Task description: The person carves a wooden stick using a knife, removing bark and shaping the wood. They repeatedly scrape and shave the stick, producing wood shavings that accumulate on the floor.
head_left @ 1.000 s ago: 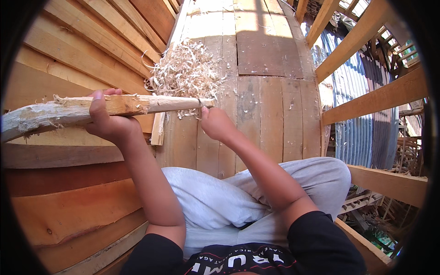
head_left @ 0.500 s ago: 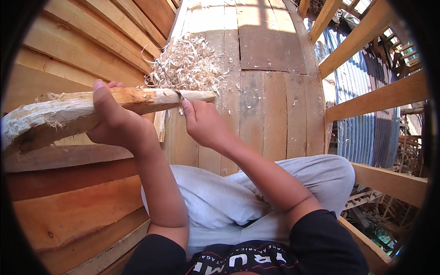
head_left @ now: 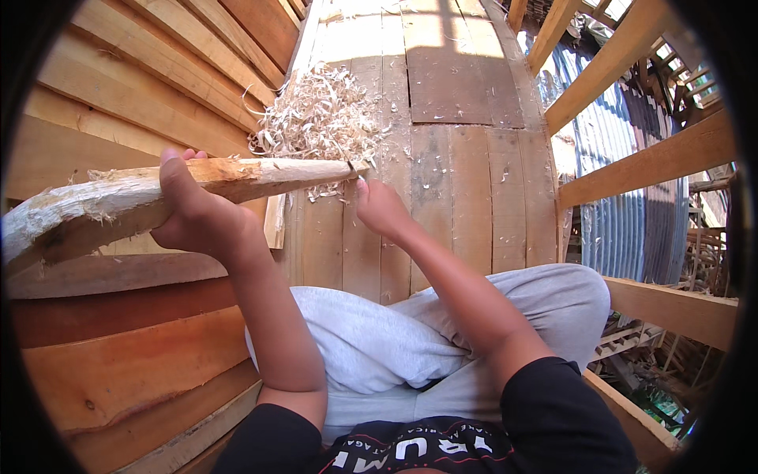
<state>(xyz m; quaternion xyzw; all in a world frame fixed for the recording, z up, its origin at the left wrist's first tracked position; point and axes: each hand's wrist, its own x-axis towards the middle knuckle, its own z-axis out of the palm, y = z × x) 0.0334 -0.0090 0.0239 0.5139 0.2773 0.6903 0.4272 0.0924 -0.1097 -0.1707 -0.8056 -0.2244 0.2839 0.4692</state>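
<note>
A long, rough, pale piece of wood (head_left: pixel 87 207) reaches in from the left and narrows to a pared point beyond my left hand. My left hand (head_left: pixel 201 207) is wrapped around its middle from below, thumb up. Close to the tapered end, my right hand (head_left: pixel 383 207) is closed in a fist around a knife (head_left: pixel 352 167). Only a short dark stretch of its blade shows, lying across the wood near the tip; the handle is hidden inside my fingers.
Curled wood shavings (head_left: pixel 316 114) are heaped on the plank floor (head_left: pixel 466 189) just beyond the wood. Stacked boards (head_left: pixel 134 332) line the left side. On the right stands a timber railing (head_left: pixel 647 162), with corrugated metal sheeting (head_left: pixel 612 225) behind it. My crossed legs are close below my arms.
My right hand has slid the knife rightward along the wood, from partway down the taper to near its tip. My left hand keeps its hold in nearly the same spot.
</note>
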